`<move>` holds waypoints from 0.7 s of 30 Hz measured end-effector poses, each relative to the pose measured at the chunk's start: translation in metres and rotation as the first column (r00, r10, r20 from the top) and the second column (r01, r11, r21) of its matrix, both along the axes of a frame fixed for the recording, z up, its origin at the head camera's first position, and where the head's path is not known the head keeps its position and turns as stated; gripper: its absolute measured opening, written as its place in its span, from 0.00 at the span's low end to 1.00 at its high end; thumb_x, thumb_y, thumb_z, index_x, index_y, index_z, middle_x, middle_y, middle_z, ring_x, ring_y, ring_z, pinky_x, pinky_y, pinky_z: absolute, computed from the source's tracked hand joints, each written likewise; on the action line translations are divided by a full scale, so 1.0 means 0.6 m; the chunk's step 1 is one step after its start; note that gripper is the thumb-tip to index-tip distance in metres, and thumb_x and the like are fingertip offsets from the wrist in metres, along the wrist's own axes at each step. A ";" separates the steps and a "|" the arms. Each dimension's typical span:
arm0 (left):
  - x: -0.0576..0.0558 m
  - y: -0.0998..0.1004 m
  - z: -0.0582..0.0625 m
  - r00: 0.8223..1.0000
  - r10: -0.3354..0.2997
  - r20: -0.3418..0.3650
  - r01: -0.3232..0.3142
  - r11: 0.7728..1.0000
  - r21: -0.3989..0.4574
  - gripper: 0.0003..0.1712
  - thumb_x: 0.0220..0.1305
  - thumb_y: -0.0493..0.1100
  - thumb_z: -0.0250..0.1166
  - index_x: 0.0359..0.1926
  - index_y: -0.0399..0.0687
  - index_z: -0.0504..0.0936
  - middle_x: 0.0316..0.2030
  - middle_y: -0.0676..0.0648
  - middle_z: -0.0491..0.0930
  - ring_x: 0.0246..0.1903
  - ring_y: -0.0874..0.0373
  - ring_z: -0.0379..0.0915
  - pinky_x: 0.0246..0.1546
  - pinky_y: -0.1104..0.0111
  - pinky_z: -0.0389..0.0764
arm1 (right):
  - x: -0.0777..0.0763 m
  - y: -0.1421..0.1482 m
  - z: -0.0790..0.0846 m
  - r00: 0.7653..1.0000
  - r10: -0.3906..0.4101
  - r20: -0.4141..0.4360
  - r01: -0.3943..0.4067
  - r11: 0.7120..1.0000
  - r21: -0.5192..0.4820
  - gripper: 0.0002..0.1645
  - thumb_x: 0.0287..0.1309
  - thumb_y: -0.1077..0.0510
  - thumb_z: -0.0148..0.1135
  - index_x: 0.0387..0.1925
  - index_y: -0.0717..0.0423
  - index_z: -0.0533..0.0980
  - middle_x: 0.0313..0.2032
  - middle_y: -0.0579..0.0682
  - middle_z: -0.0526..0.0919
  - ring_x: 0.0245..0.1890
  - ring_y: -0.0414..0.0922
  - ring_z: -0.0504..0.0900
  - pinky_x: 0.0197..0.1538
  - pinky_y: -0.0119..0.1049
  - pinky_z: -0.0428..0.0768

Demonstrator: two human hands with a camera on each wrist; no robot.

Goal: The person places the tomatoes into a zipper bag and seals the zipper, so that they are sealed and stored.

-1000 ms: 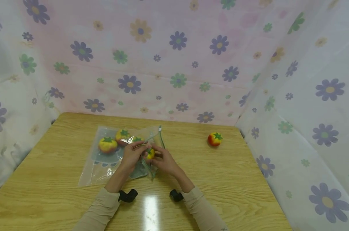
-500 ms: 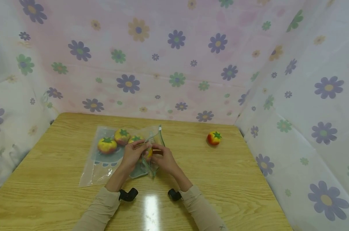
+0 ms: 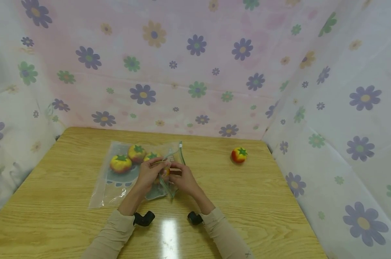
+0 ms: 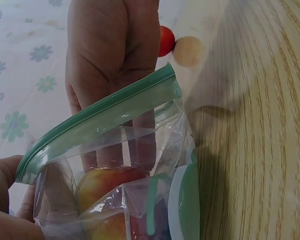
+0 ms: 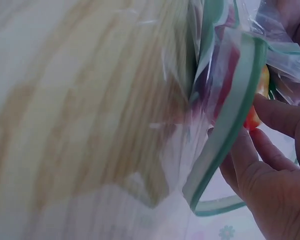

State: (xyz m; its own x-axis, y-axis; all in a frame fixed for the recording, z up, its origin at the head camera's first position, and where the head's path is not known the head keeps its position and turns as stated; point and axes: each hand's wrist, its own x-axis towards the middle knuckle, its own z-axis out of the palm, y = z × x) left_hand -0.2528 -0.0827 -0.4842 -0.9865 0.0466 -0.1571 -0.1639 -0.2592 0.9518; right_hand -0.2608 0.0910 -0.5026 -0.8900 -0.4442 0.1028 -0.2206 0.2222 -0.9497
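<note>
A clear zip bag (image 3: 99,194) with a green-edged mouth lies on the table, its opening toward the right. Inside it show three red-and-yellow toy tomatoes with green leafy tops: a left tomato (image 3: 121,164), a back tomato (image 3: 137,154) and one partly hidden tomato (image 3: 152,156). My left hand (image 3: 148,175) pinches the edge of the bag's mouth. Fingers of my right hand (image 3: 185,180) reach through the opening and hold another toy tomato (image 4: 107,187) just inside, seen through the plastic in the left wrist view. Both hands cover most of that tomato in the head view.
One more toy tomato (image 3: 239,155) stands alone on the wooden table (image 3: 247,201) toward the back right. Flowered cloth (image 3: 195,72) hangs behind the table and along both sides. A black wrist mount (image 3: 144,218) juts inward from the left cuff.
My right hand has moved slightly left, taking the tomato deeper into the bag's mouth, so less of it shows. The left hand keeps its pinch on the bag's edge.
</note>
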 end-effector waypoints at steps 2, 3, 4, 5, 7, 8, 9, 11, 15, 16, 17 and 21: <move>0.000 0.000 -0.001 1.000 -0.002 0.001 0.002 1.000 -0.003 0.28 0.72 0.38 0.65 0.68 0.32 0.71 0.36 0.54 0.88 0.24 0.66 0.80 0.25 0.78 0.76 | 0.001 0.004 0.002 1.000 -0.013 0.015 0.012 1.000 0.004 0.28 0.69 0.68 0.59 0.69 0.63 0.70 0.68 0.65 0.70 0.62 0.65 0.77 0.50 0.46 0.87; -0.001 0.001 -0.002 1.000 -0.005 0.001 0.005 1.000 -0.006 0.28 0.72 0.39 0.64 0.68 0.32 0.71 0.36 0.55 0.88 0.24 0.67 0.80 0.25 0.78 0.76 | 0.001 0.007 0.003 1.000 -0.021 0.015 0.021 1.000 0.011 0.27 0.70 0.68 0.59 0.68 0.63 0.71 0.68 0.64 0.70 0.62 0.65 0.77 0.50 0.45 0.87; -0.001 0.001 -0.002 1.000 -0.002 0.002 0.002 1.000 -0.008 0.27 0.72 0.39 0.64 0.68 0.32 0.71 0.35 0.55 0.88 0.24 0.67 0.80 0.24 0.78 0.75 | 0.002 0.009 0.005 0.999 -0.031 0.016 0.031 0.999 0.016 0.26 0.70 0.67 0.59 0.68 0.62 0.71 0.68 0.64 0.71 0.62 0.64 0.78 0.50 0.45 0.87; -0.001 0.001 -0.003 1.000 0.000 0.002 0.000 1.000 -0.011 0.27 0.72 0.38 0.64 0.68 0.32 0.71 0.35 0.55 0.88 0.24 0.67 0.80 0.24 0.78 0.75 | 0.003 0.012 0.006 0.999 -0.042 0.018 0.042 0.999 0.020 0.26 0.70 0.67 0.59 0.67 0.62 0.72 0.67 0.63 0.72 0.61 0.63 0.78 0.50 0.45 0.87; -0.001 0.001 -0.004 1.000 -0.001 0.004 0.001 1.000 -0.011 0.27 0.73 0.38 0.64 0.68 0.32 0.71 0.35 0.55 0.88 0.24 0.67 0.80 0.25 0.78 0.75 | 0.004 0.018 0.009 0.998 -0.060 0.006 0.060 0.998 0.027 0.24 0.70 0.66 0.59 0.66 0.62 0.74 0.66 0.62 0.74 0.61 0.63 0.78 0.50 0.44 0.87; -0.001 0.001 -0.004 1.000 -0.002 0.005 0.002 1.000 -0.010 0.27 0.73 0.38 0.63 0.68 0.32 0.70 0.35 0.55 0.88 0.24 0.67 0.80 0.25 0.77 0.75 | 0.005 0.021 0.010 0.998 -0.070 -0.008 0.070 0.997 0.032 0.23 0.70 0.66 0.59 0.65 0.63 0.75 0.65 0.62 0.75 0.60 0.63 0.79 0.51 0.44 0.87; -0.001 0.001 -0.004 1.000 -0.003 0.007 0.003 1.000 -0.009 0.27 0.73 0.38 0.63 0.68 0.32 0.70 0.35 0.55 0.88 0.24 0.67 0.80 0.25 0.77 0.76 | 0.006 0.024 0.011 0.997 -0.078 -0.023 0.078 0.996 0.036 0.22 0.70 0.66 0.59 0.64 0.63 0.75 0.64 0.62 0.76 0.59 0.62 0.79 0.51 0.44 0.87; -0.001 0.001 -0.003 1.000 -0.005 0.009 0.005 1.000 -0.004 0.27 0.73 0.37 0.63 0.69 0.32 0.70 0.36 0.55 0.88 0.24 0.67 0.80 0.27 0.77 0.78 | 0.006 0.031 0.012 0.994 -0.095 -0.058 0.097 0.995 0.030 0.20 0.69 0.66 0.60 0.61 0.65 0.77 0.61 0.63 0.78 0.57 0.62 0.81 0.52 0.43 0.86; 0.000 0.001 -0.002 1.000 -0.012 0.007 0.012 1.000 -0.011 0.27 0.73 0.37 0.63 0.69 0.33 0.70 0.37 0.54 0.89 0.24 0.67 0.80 0.29 0.77 0.80 | 0.003 0.045 0.012 0.983 -0.148 -0.113 0.149 0.989 -0.002 0.17 0.68 0.67 0.61 0.57 0.69 0.78 0.57 0.65 0.80 0.54 0.60 0.82 0.50 0.41 0.86; 0.000 0.001 -0.002 1.000 -0.013 0.006 0.013 1.000 -0.013 0.27 0.73 0.37 0.63 0.69 0.33 0.70 0.37 0.54 0.89 0.25 0.67 0.80 0.29 0.77 0.80 | 0.002 0.048 0.012 0.980 -0.165 -0.115 0.164 0.986 -0.016 0.17 0.68 0.67 0.61 0.56 0.69 0.78 0.56 0.66 0.81 0.54 0.60 0.82 0.50 0.39 0.86; 0.000 0.001 -0.003 1.000 -0.013 0.004 0.013 1.000 -0.016 0.27 0.73 0.37 0.63 0.68 0.32 0.70 0.37 0.54 0.89 0.25 0.67 0.80 0.28 0.77 0.80 | 0.002 0.052 0.012 0.977 -0.180 -0.114 0.177 0.984 -0.031 0.16 0.69 0.67 0.61 0.55 0.70 0.78 0.56 0.66 0.81 0.53 0.59 0.82 0.49 0.38 0.86; -0.001 0.001 -0.005 1.000 -0.010 0.001 0.010 1.000 -0.013 0.27 0.73 0.36 0.62 0.68 0.32 0.70 0.35 0.55 0.88 0.24 0.67 0.80 0.26 0.77 0.80 | -0.003 0.067 0.013 0.963 -0.246 -0.107 0.238 0.968 -0.080 0.14 0.69 0.68 0.61 0.53 0.70 0.79 0.54 0.66 0.82 0.52 0.55 0.82 0.47 0.34 0.86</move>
State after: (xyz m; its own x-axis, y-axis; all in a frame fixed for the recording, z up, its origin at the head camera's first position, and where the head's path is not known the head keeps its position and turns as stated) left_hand -0.2532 -0.0822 -0.4872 -0.9858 0.0544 -0.1588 -0.1673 -0.2451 0.9550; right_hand -0.2625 0.1311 -0.4949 -0.9506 -0.2055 0.2328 -0.2766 0.2199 -0.9355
